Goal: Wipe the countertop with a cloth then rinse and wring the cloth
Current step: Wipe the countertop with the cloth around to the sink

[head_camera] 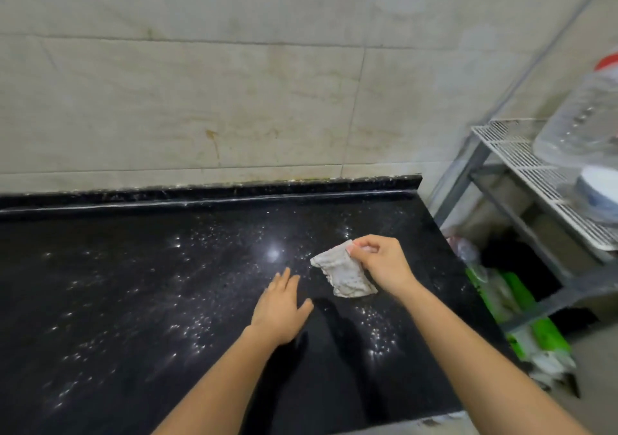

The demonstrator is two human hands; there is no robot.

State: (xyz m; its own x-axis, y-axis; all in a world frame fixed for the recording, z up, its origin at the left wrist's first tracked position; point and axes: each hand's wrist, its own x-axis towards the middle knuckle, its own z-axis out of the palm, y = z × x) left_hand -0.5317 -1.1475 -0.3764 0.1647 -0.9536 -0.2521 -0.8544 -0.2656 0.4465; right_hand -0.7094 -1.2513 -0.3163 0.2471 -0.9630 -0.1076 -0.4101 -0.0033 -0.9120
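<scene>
A black speckled countertop fills the lower frame, dotted with glinting water droplets. My right hand pinches a pale grey, folded cloth by its top corner, and the cloth hangs down just above the counter near its right side. My left hand is held flat with fingers spread, palm down, just left of the cloth and low over the counter. It holds nothing.
A stained beige tiled wall rises behind the counter. Right of the counter's edge stands a grey metal rack with a clear plastic container and plates. Green and white bags lie on the floor below.
</scene>
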